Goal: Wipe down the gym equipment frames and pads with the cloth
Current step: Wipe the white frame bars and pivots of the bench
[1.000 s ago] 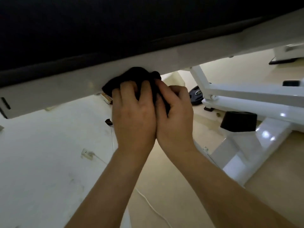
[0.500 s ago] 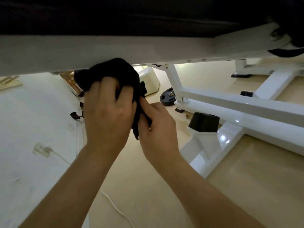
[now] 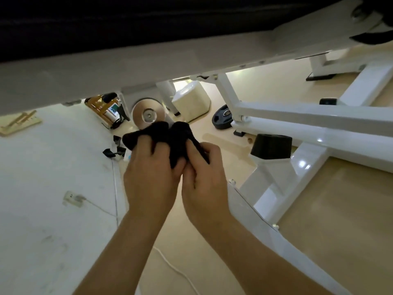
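Observation:
A bunched black cloth (image 3: pixel 170 137) is held between both hands, well below the white frame beam (image 3: pixel 148 67) that crosses the top of the view. My left hand (image 3: pixel 151 175) grips the cloth's left part with curled fingers. My right hand (image 3: pixel 204 177) pinches its right edge. Above the beam lies the dark underside of a black pad (image 3: pixel 127 20). The cloth touches neither beam nor pad.
White bench legs and crossbars (image 3: pixel 297 128) with a black rubber foot (image 3: pixel 271 146) stand to the right. A metal roller (image 3: pixel 148 116), a black weight plate (image 3: pixel 222 119) and a cream stool (image 3: pixel 190 101) sit behind. A white wall with an outlet (image 3: pixel 72 198) and cable is on the left.
The cloth has come off the white beam and dropped lower. Both hands followed it down and now bunch it between them; the view tilted so more floor shows under the beam.

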`<state>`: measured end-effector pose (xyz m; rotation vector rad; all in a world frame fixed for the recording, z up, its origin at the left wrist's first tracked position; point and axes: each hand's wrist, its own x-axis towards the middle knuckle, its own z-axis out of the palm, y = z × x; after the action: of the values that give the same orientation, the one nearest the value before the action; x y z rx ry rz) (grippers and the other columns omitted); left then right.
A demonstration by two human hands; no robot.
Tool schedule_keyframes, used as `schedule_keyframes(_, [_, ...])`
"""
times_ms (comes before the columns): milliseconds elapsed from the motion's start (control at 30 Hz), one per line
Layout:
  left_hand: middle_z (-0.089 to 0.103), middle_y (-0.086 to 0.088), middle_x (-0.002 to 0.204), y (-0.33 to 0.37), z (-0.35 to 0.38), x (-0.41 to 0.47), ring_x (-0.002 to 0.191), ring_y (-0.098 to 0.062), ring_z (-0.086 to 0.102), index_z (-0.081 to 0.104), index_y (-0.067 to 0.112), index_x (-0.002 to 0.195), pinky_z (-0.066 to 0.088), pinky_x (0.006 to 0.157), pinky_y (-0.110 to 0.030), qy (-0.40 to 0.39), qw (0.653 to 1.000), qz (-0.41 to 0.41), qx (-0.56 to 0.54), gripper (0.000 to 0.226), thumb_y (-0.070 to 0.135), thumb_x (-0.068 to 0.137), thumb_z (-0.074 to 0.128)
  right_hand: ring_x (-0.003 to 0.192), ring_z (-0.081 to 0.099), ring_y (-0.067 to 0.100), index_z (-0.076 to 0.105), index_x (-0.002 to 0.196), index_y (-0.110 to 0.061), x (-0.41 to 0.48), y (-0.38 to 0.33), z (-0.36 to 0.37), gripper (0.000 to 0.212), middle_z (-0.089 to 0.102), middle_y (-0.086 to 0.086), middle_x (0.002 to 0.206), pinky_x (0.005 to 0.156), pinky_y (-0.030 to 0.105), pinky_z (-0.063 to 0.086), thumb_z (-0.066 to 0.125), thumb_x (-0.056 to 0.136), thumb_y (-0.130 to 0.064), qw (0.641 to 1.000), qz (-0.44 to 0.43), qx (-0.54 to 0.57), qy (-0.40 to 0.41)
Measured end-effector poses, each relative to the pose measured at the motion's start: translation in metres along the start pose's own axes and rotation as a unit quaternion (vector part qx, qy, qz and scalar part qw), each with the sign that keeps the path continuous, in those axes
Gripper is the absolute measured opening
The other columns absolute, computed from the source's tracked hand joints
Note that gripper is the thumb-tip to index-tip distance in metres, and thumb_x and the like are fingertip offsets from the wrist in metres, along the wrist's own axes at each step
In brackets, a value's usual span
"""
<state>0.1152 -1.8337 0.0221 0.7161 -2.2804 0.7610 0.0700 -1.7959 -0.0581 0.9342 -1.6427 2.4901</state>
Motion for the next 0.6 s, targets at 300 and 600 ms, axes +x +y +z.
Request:
schedule_keyframes(300, [0.057,-0.006,0.068,0.038,0.057,-0.055,0.03,-0.02,0.041,0.061,0.01,0.083,0.026,0.031,-0.019,-0.209,0.954,0.201,0.076,0.049,0.015,0.045,0.091,0.086,0.059,0.018,0.064,0.12,-0.023,-0.046,0.054,-0.029,0.036,0.059,-0.002,0.096,0.082,0.035,0.052,0.043,0.096,-0.005,0.942,0.335,-0.001,0.04])
schedule_keyframes(600, [0.06,-0.012,0.089,0.025,0.031,-0.025,0.081,-0.029,0.055,0.067,0.008,0.087,0.046,0.057,-0.034,-0.106,0.976,0.183,0.06,0.026,0.009,0.065,0.079,0.09,0.058,0.018,0.059,0.107,-0.027,-0.003,0.017,-0.026,0.027,0.059,0.002,0.105,0.085,0.037,0.049,0.048,0.086,-0.041,0.836,0.517,0.18,0.047])
